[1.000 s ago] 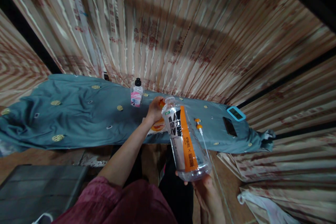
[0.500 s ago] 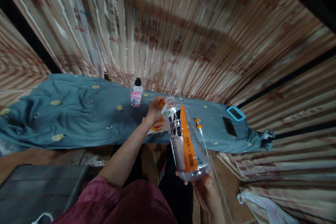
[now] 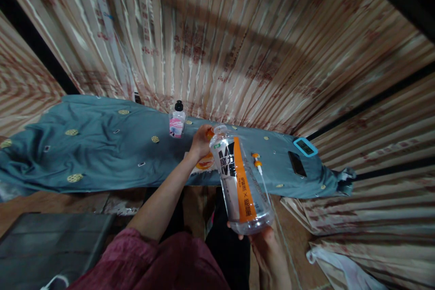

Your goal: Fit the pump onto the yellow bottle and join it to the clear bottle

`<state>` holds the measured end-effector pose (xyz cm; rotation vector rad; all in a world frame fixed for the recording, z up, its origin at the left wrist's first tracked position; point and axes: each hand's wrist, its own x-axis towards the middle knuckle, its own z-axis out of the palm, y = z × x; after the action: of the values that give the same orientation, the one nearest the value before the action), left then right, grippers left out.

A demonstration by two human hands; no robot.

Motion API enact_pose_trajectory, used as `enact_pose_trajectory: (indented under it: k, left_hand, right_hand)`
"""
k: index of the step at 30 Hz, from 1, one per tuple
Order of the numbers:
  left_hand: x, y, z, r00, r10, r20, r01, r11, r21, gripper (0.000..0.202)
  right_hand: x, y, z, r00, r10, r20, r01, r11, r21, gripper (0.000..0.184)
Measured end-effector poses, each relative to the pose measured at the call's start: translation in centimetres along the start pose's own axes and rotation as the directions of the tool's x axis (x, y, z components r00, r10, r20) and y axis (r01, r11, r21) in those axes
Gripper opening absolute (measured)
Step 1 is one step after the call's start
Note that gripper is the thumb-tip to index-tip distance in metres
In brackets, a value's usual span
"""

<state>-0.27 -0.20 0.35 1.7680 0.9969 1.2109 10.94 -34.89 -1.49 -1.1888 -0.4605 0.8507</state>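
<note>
A large clear plastic bottle (image 3: 243, 186) with a silver and orange label tilts in front of me, its neck pointing up and away to the left. My right hand (image 3: 263, 240) supports it from below, fingers around the base. The bottle's mouth looks uncovered. Right beside that mouth, my left hand (image 3: 201, 140) pinches an orange cap (image 3: 210, 134), mostly hidden by the fingers. Under my left hand lies a flat packet (image 3: 205, 163) with an orange picture, partly covered by my wrist.
A blue-green patterned cloth (image 3: 102, 145) covers the long table. On it stand a small black-capped bottle (image 3: 177, 122), an orange-and-white cable (image 3: 258, 164), a dark phone (image 3: 297, 164) and a blue-framed device (image 3: 305, 147). Pleated curtains (image 3: 210, 45) hang behind; a grey box (image 3: 50, 249) sits lower left.
</note>
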Motion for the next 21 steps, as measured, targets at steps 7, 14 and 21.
enact_pose_trajectory:
  k: [7, 14, 21]
  left_hand:
    - [0.14, 0.07, 0.11, 1.0, -0.028, 0.01, 0.028, 0.999, 0.032, 0.022]
    - [0.06, 0.43, -0.15, 0.999, -0.03, 0.027, 0.029, 0.999, 0.029, 0.022]
    - [-0.03, 0.25, -0.16, 1.0, 0.001, 0.006, -0.001, 1.0, -0.003, 0.027]
  right_hand:
    - [-0.12, 0.01, -0.16, 1.0, -0.001, -0.007, 0.001, 1.0, 0.006, 0.062]
    - [-0.13, 0.02, -0.15, 1.0, -0.008, 0.027, 0.008, 1.0, -0.002, 0.061]
    - [0.03, -0.07, -0.06, 1.0, -0.01, 0.019, 0.01, 1.0, 0.004, 0.058]
